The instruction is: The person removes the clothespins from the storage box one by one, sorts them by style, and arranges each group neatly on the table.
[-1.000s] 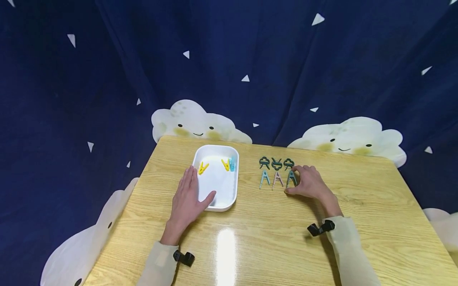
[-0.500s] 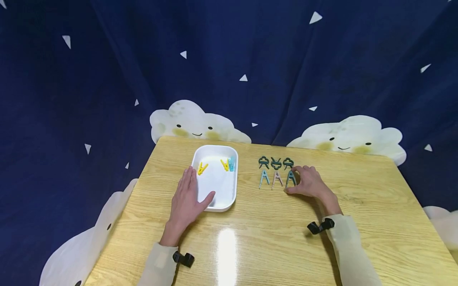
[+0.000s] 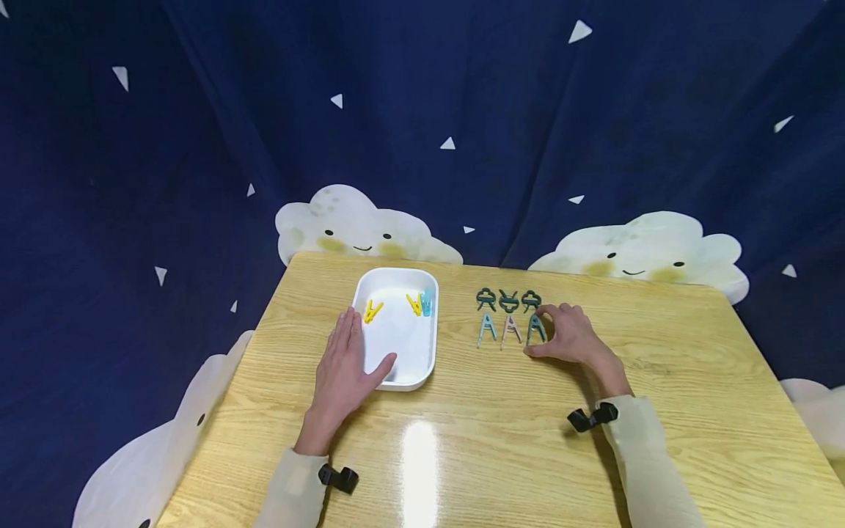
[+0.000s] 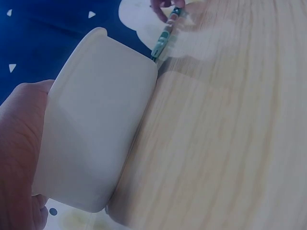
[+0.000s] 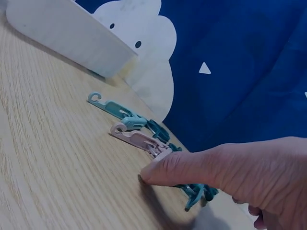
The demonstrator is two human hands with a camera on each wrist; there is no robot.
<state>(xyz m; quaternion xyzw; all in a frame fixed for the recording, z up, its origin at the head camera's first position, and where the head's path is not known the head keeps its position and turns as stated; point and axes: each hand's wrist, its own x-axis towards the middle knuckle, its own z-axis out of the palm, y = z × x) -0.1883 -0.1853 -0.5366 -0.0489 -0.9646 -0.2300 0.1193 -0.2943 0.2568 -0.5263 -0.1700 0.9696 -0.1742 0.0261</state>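
In the head view my left hand [image 3: 343,363] rests along the left side of a white tray [image 3: 401,352], its fingers straight and its thumb stretched over the near end. Two yellow clothespins [image 3: 372,311] and a light blue clip [image 3: 425,302] lie inside the tray. On the right, my right hand [image 3: 569,337] curls its thumb and index finger round the two ends of a dark teal clothespin [image 3: 536,327]. Beside that lie a pink clothespin [image 3: 510,330] and a light blue clothespin [image 3: 487,327], all in a row. The thumb covers part of the teal one in the right wrist view.
Behind the clothespin row, three dark green cloud-shaped clips [image 3: 508,302] form a second row. Everything lies on a wooden table [image 3: 502,447]. A dark blue curtain [image 3: 396,147] with white clouds hangs past the table's far edge.
The head view has shifted very slightly. Both hands, the tray and the clothespins keep their places.
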